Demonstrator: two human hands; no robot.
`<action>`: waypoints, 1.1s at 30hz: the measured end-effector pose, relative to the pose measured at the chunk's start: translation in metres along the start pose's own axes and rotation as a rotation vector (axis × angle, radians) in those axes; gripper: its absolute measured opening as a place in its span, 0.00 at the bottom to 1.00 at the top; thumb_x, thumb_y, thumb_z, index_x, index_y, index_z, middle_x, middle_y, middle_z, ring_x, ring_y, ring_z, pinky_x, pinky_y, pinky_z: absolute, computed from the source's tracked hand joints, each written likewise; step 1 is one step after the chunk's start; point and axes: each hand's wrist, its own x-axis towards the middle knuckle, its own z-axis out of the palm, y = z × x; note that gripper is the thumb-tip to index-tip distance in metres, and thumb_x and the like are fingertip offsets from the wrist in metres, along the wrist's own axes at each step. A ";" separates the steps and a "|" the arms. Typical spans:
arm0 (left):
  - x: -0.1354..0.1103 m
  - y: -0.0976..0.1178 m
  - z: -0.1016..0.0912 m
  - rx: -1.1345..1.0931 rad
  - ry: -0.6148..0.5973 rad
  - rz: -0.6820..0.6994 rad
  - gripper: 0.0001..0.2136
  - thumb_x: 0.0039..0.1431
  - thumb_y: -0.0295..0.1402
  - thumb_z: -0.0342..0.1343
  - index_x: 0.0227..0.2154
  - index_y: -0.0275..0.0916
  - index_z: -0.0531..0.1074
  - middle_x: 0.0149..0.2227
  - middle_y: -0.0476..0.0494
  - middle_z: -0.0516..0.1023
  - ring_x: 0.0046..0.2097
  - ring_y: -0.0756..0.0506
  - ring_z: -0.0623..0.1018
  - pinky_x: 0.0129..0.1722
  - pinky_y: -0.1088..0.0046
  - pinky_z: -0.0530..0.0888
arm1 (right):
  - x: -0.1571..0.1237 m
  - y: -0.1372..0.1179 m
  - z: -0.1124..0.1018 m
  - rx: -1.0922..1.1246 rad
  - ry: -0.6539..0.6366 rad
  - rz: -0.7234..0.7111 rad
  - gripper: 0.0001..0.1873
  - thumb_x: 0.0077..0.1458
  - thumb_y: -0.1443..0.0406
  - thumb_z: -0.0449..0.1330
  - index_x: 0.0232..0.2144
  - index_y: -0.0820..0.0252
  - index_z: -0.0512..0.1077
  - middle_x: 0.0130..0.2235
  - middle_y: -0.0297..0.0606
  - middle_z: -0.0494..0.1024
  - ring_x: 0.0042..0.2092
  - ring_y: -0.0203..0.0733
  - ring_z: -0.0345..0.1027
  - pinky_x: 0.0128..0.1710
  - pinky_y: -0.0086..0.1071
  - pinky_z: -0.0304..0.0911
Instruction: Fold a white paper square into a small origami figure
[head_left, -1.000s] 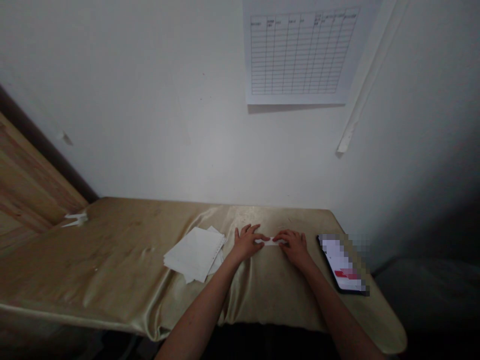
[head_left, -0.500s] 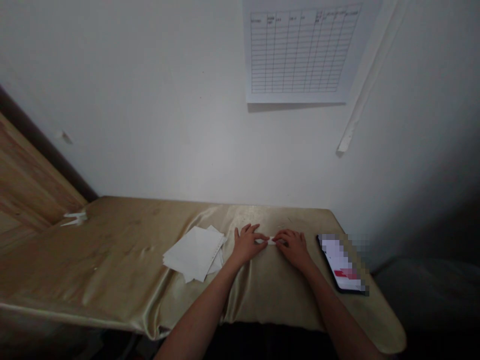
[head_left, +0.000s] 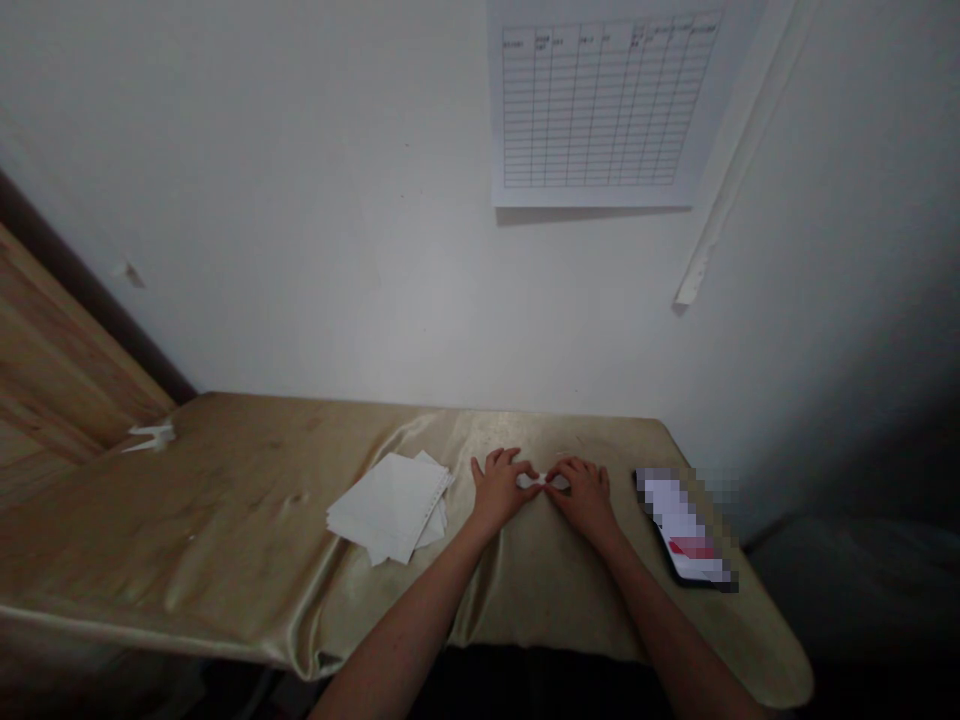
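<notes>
One wooden panel (head_left: 52,370): at the far left, pale grain, with a dark edge where it meets the wall.
Table (head_left: 247,520): spans most of the width and is covered by a shiny, wrinkled gold cloth that hangs over the near edge.
White scrap (head_left: 152,436): lies at the far left corner of the table, well apart from everything else. It is too small to tell what it is.
Loose sheets (head_left: 390,505): a small fanned stack of white paper lying flat on the cloth, with a row of punched holes along one edge.
Left hand (head_left: 496,490): palm down on the cloth, with the sheets just to its left and not touching. My fingers are curled in, and thumb and fingertips nip the left end of the small paper (head_left: 541,481).
Small paper: a narrow white piece low on the cloth near the table's far edge, squarely between my two hands. Each end is pinched and the middle looks drawn in.
Right hand (head_left: 586,492): palm down, knuckles raised, with fingertips and thumb closed on the paper's right end, close to the other hand's fingertips.
Wall chart (head_left: 604,100): a white sheet ruled into a grid, fixed high on the wall above my hands.
Phone (head_left: 686,530): face up on the cloth to the right of my right hand, near it but apart. The screen is lit and blurred.
White strip (head_left: 720,190): slants down the wall at the right, ending above the phone.
</notes>
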 end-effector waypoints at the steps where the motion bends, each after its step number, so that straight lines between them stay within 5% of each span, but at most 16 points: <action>1: 0.000 0.000 0.000 -0.002 -0.002 -0.002 0.12 0.55 0.46 0.63 0.42 0.56 0.77 0.64 0.52 0.65 0.66 0.36 0.58 0.63 0.33 0.42 | 0.000 0.000 0.000 0.000 -0.002 0.002 0.09 0.58 0.55 0.58 0.38 0.47 0.76 0.49 0.34 0.74 0.55 0.48 0.61 0.61 0.52 0.42; 33: 0.005 -0.020 -0.016 -0.007 -0.120 0.056 0.15 0.56 0.40 0.61 0.46 0.68 0.75 0.64 0.59 0.65 0.66 0.38 0.59 0.64 0.39 0.46 | 0.002 0.020 -0.002 0.132 -0.080 -0.030 0.25 0.52 0.71 0.51 0.49 0.47 0.74 0.54 0.33 0.75 0.57 0.46 0.62 0.60 0.44 0.45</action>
